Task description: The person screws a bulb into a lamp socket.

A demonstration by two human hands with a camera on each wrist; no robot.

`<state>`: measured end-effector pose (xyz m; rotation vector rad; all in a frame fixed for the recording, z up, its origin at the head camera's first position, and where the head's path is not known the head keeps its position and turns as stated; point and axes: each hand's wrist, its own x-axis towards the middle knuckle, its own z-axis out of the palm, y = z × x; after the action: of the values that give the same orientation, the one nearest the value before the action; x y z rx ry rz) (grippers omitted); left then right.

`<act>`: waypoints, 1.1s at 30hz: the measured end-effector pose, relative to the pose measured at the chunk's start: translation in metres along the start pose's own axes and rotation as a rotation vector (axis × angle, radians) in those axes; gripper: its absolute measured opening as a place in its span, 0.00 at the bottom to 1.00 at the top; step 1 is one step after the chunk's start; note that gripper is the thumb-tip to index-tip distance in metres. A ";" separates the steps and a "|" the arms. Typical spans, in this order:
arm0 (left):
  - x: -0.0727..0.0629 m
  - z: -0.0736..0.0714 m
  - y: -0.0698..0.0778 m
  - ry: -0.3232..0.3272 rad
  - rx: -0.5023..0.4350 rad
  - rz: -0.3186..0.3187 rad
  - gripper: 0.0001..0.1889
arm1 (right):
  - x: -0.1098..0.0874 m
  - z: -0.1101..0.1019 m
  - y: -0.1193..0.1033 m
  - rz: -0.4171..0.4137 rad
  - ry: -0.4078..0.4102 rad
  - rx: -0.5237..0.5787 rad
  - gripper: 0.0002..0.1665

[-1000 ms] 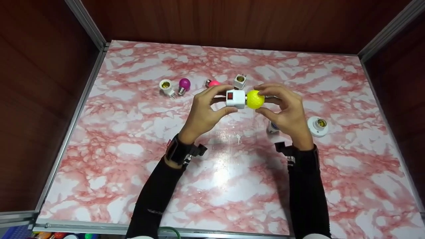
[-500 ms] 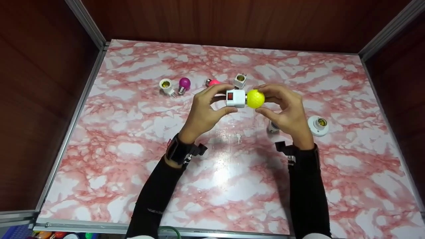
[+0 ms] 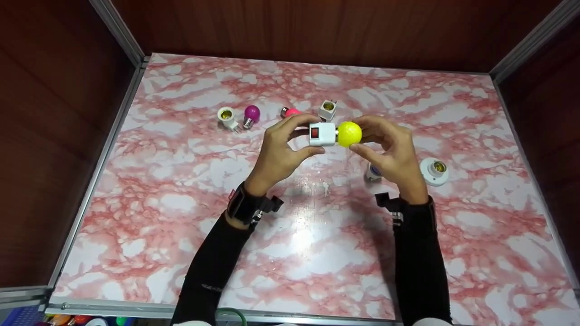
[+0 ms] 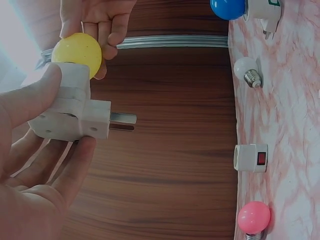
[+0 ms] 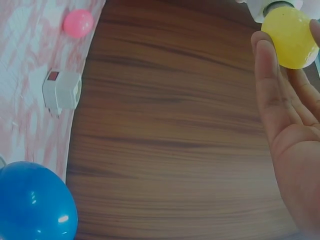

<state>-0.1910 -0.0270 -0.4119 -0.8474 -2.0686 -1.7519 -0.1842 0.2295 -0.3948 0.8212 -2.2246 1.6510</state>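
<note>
My left hand (image 3: pixel 285 149) grips a white plug-in lamp socket (image 3: pixel 322 135) with a red switch, thumb on one side and fingers on the other. Two flat metal prongs (image 4: pixel 122 118) stick out of it in the left wrist view. At the socket's right end sits a yellow bulb (image 3: pixel 350 134), a sliver of its metal base showing at the socket mouth. The thumb and fingers of my right hand (image 3: pixel 392 145) pinch the yellow globe. Both things are held up above the table, bulb and socket in line.
Toward the back lie a round white plug socket (image 3: pixel 226 117), a purple bulb (image 3: pixel 252 114), a pink bulb (image 3: pixel 292 112) and another switched socket (image 3: pixel 327 110). A round lamp base (image 3: pixel 435 172) stands right. A blue bulb (image 5: pixel 35 205) and a white bulb (image 4: pixel 246 67) show in wrist views.
My right thumb and fingers have shifted slightly on the yellow bulb, which has turned a little. The left hand and socket stay almost in place.
</note>
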 end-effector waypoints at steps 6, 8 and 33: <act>0.001 0.001 0.000 0.000 -0.002 0.016 0.30 | 0.000 0.000 0.000 0.015 0.008 -0.009 0.25; 0.001 0.001 0.000 0.002 -0.003 0.019 0.30 | 0.000 0.000 0.000 0.021 0.011 -0.011 0.24; 0.000 0.004 -0.003 0.008 0.031 0.065 0.28 | 0.002 0.002 -0.004 0.182 0.036 -0.004 0.15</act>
<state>-0.1923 -0.0238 -0.4146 -0.8865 -2.0343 -1.6823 -0.1829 0.2263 -0.3911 0.5984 -2.3374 1.7244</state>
